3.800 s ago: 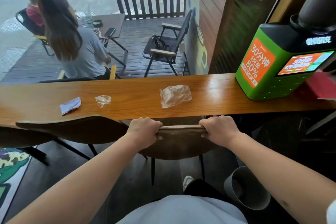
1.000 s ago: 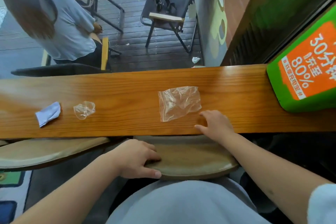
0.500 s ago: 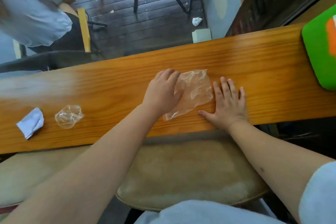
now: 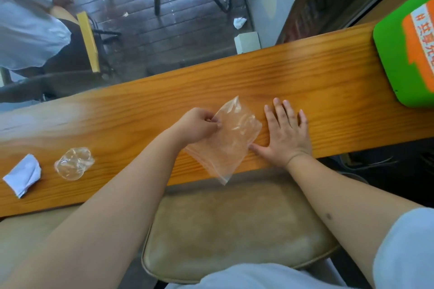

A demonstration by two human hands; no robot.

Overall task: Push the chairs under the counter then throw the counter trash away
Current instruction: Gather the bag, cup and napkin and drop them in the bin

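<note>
A clear plastic bag [image 4: 229, 145] is lifted off the wooden counter [image 4: 317, 77], pinched at its left edge by my left hand [image 4: 199, 128]. Its lower corner hangs past the counter's near edge. My right hand [image 4: 286, 132] lies flat on the counter just right of the bag, fingers spread, holding nothing. Farther left on the counter lie a crumpled clear wrapper [image 4: 74, 163] and a white scrap of paper [image 4: 23, 175]. A tan padded chair seat [image 4: 234, 225] sits partly under the counter right below my arms; a second seat [image 4: 28, 237] shows at the lower left.
A green and orange machine [image 4: 408, 49] stands on the counter's right end. Beyond the counter, a seated person [image 4: 28, 28] and dark folding chairs are on a wooden deck, with a white tissue [image 4: 239, 22] on its floor.
My left hand came off the chair, pressed on the bag, and now pinches and lifts it. My right hand moved from the chair onto the counter. The view tilted further down.
</note>
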